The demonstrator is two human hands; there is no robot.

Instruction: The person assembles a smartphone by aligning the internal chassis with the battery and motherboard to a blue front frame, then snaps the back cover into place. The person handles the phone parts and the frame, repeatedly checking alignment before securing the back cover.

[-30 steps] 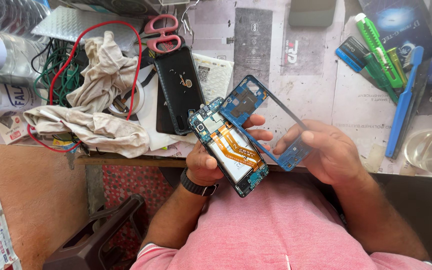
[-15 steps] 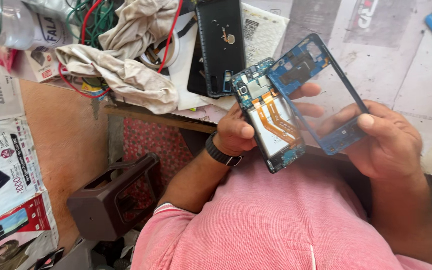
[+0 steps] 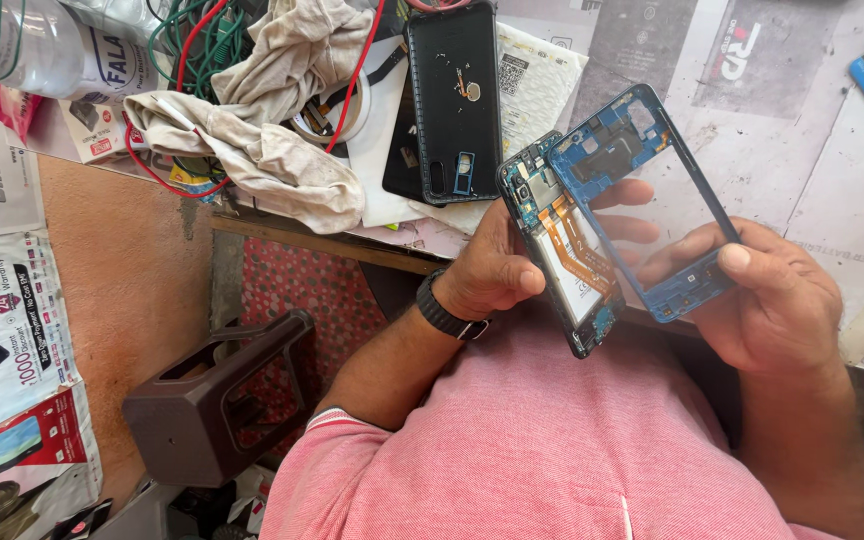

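Left hand (image 3: 487, 275) grips one opened phone body (image 3: 562, 250) along its edge, thumb closed over the side. Right hand (image 3: 777, 300) pinches one blue phone frame (image 3: 642, 200) at its lower corner, tilted off the body, above the lap at the table edge (image 3: 322, 242). On the table: one black back cover (image 3: 452, 100), one crumpled cloth (image 3: 272, 150), tangled wires (image 3: 192, 40). One dark stool (image 3: 217, 410) stands below, left.
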